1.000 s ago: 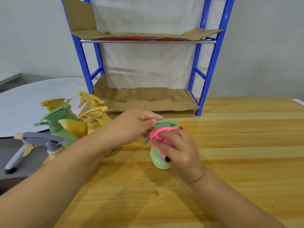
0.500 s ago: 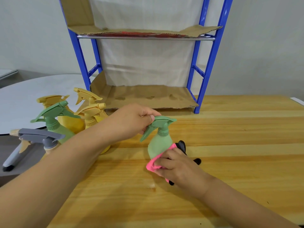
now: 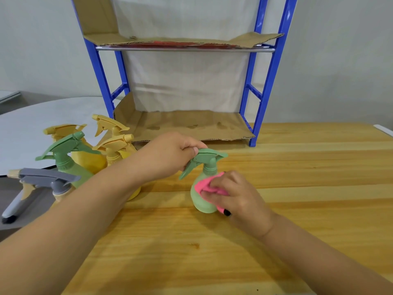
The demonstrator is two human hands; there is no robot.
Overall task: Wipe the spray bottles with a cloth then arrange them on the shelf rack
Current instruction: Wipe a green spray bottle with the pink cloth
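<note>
Pinching the trigger head of a green spray bottle (image 3: 201,196) with your left hand (image 3: 170,156), you press a pink cloth (image 3: 209,186) against its body with your clenched right hand (image 3: 236,195). It stands upright on the wooden table (image 3: 297,188), before the blue shelf rack (image 3: 268,81), whose cardboard-lined shelves hold nothing. Five more bottles (image 3: 63,160) cluster at left.

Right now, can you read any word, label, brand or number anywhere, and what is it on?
None readable.
Green spray bottle being wiped: no label shows.
Other spray bottles on the left: no print visible.
Cardboard on the upper shelf: red print along its front edge, too blurred to read.
</note>
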